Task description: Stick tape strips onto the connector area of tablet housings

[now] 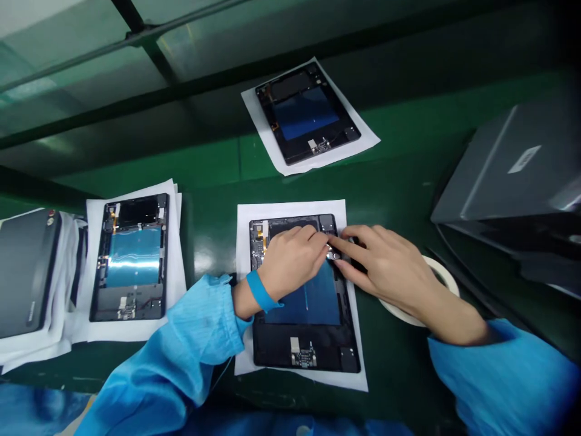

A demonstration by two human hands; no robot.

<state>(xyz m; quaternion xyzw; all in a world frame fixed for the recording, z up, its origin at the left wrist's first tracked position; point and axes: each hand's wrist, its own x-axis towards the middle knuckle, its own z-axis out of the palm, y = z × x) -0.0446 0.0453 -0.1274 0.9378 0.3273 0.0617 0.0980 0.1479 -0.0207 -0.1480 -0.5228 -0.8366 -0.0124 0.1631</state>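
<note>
An opened tablet (308, 339) with a blue battery lies on a white sheet (290, 209) in front of me. My left hand (290, 260), with a blue wrist strap, rests curled on its upper part, fingertips at the top right corner. My right hand (385, 266) reaches in from the right, fingers pressed together at the same corner, on a small round part (334, 255) that I cannot make out clearly. Both hands meet there.
A second opened tablet (131, 257) lies on paper to the left, beside a closed grey one (25, 272). A third (308, 112) sits on paper farther back. A white tape roll (447, 281) lies under my right wrist. A dark grey box (512, 169) stands at the right.
</note>
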